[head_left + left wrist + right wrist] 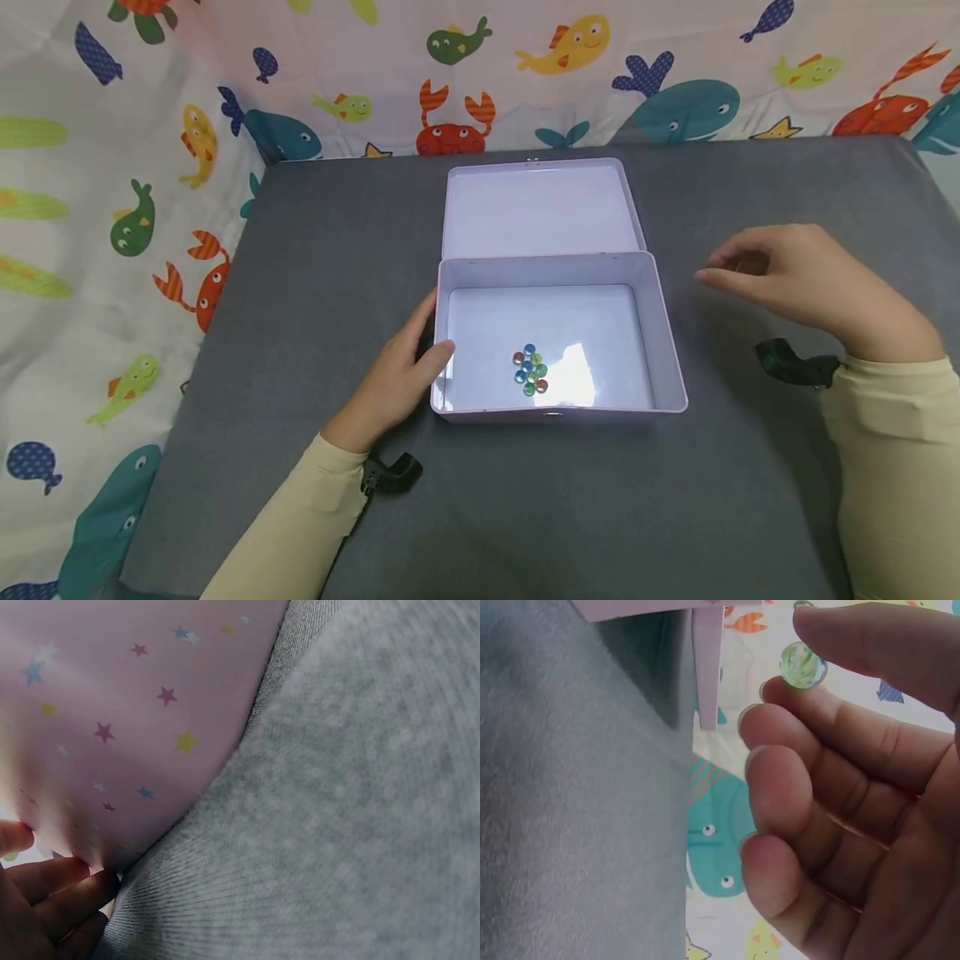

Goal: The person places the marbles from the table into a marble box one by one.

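A lidded metal box (667,333), white inside, stands on the table with its lid (540,208) folded back. Several coloured glass marbles (527,366) lie clustered on its floor, towards the front. My left hand (397,375) grips the box's left wall, thumb over the rim and fingers along the outside; the left wrist view shows the pink, star-printed outer side (135,712). To the right of the box, above the table, my right hand (802,279) pinches a clear green marble (803,666) between thumb and index finger. In the head view that marble is hardly visible.
A grey cloth (570,508) covers the table. Behind it and along the left hangs a white curtain (390,50) printed with sea animals. Dark camera mounts (795,364) sit at both wrists.
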### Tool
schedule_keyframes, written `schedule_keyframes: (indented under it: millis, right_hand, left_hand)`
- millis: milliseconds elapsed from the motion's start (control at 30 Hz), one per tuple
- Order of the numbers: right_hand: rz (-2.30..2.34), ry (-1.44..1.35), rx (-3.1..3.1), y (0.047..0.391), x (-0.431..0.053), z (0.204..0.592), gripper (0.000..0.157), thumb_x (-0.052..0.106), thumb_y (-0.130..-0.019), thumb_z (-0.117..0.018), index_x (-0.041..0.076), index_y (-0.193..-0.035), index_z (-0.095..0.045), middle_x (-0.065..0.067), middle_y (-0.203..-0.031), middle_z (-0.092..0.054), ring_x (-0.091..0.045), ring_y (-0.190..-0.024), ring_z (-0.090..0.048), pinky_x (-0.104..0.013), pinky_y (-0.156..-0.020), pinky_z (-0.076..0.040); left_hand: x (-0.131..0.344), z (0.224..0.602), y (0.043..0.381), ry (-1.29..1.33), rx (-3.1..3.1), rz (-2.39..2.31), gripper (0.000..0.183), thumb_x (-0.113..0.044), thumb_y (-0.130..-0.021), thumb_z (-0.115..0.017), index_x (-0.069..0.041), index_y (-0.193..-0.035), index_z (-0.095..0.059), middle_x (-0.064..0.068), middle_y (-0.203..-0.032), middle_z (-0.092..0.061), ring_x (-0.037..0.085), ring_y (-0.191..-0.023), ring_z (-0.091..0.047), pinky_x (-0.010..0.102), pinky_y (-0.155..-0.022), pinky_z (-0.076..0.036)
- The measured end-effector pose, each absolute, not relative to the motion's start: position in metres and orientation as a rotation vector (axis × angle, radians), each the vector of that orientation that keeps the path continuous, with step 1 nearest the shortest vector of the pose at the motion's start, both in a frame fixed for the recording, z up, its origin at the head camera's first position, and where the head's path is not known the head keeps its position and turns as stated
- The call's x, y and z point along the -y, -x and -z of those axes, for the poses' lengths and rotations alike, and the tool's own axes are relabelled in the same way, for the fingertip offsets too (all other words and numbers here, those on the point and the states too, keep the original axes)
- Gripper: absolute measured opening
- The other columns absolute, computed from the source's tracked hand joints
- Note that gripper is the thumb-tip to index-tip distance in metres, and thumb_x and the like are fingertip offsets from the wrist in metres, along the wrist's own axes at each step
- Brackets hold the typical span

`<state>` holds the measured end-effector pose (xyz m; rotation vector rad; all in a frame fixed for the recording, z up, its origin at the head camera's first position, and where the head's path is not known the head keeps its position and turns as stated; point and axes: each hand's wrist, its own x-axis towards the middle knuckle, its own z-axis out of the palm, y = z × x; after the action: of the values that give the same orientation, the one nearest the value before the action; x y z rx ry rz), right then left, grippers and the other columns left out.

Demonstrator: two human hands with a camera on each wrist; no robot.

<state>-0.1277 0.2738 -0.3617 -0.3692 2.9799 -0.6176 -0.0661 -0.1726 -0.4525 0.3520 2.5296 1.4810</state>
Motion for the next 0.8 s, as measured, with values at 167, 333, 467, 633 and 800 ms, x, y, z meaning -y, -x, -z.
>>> schedule_keyframes:
  millis: [167, 333, 467, 633, 800]
  right_hand:
    - [0.617, 0.408, -2.949, 0.129, -0.268, 0.358, 0.028, 0.034, -0.095, -0.079, 0.008, -0.106, -0.080, -0.005, -0.091, -0.074, -0.022, -0.077, -0.057, -0.027, -0.058, -0.047]
    - [0.625, 0.450, -2.944, 0.132, -0.260, 0.354, 0.025, 0.032, -0.096, -0.078, 0.008, -0.105, -0.080, -0.004, -0.090, -0.073, -0.022, -0.077, -0.056, -0.028, -0.058, -0.045]
    - [0.630, 0.472, -2.937, 0.134, -0.252, 0.349, 0.025, 0.032, -0.097, -0.077, 0.008, -0.105, -0.080, -0.004, -0.090, -0.073, -0.022, -0.078, -0.057, -0.028, -0.059, -0.046]
    - [0.646, 0.487, -2.922, 0.137, -0.245, 0.346, 0.027, 0.032, -0.098, -0.075, 0.007, -0.107, -0.080, -0.004, -0.090, -0.073, -0.021, -0.078, -0.055, -0.029, -0.059, -0.044]
    - [0.655, 0.491, -2.925, 0.138, -0.241, 0.343, 0.026, 0.032, -0.099, -0.074, 0.008, -0.108, -0.080, -0.005, -0.090, -0.073, -0.022, -0.078, -0.056, -0.029, -0.059, -0.045]
  left_hand:
    - [0.172, 0.451, 0.066, -0.348, -2.533, -1.476, 0.072, -0.042, -0.106, -0.050, -0.035, -0.169, -0.016, -0.006, -0.173, -0.024, 0.019, -0.157, -0.026, 0.056, -0.125, -0.025]
    - [0.171, 0.450, 0.065, -0.354, -2.538, -1.469, 0.072, -0.042, -0.106, -0.050, -0.035, -0.169, -0.016, -0.005, -0.173, -0.024, 0.019, -0.157, -0.026, 0.056, -0.125, -0.025]
    - [0.172, 0.452, 0.065, -0.360, -2.545, -1.461, 0.072, -0.043, -0.106, -0.050, -0.036, -0.169, -0.016, -0.004, -0.173, -0.025, 0.020, -0.156, -0.028, 0.057, -0.124, -0.026]
    - [0.171, 0.453, 0.065, -0.367, -2.543, -1.468, 0.072, -0.043, -0.106, -0.050, -0.035, -0.169, -0.016, -0.003, -0.172, -0.025, 0.021, -0.156, -0.028, 0.058, -0.124, -0.027]
    - [0.172, 0.451, 0.065, -0.371, -2.545, -1.467, 0.072, -0.041, -0.107, -0.050, -0.035, -0.169, -0.016, -0.004, -0.173, -0.025, 0.020, -0.156, -0.027, 0.057, -0.124, -0.026]
